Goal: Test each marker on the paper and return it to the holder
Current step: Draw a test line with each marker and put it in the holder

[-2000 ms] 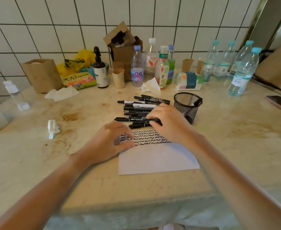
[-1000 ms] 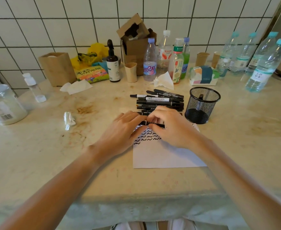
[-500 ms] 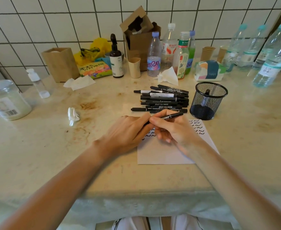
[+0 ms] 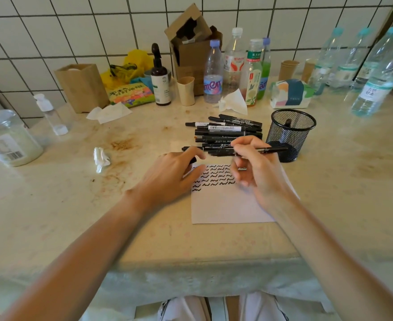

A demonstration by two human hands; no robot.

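I see right hand [image 4: 258, 167] pinching marker [image 4: 268, 149] above paper [image 4: 225, 205]; left hand [image 4: 174, 172] curled, apparently around cap. Squiggle rows cover paper top. Holder [image 4: 289, 133] has one marker; pile [image 4: 228, 133] on tabletop [image 4: 98, 216] untested, I judge.

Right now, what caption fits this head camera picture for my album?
Right hand holds a thin black marker over the squiggle-covered white paper, beside the black wire-mesh holder.

one head-worn view, looking forward and down, close over table [image 4: 330, 205]
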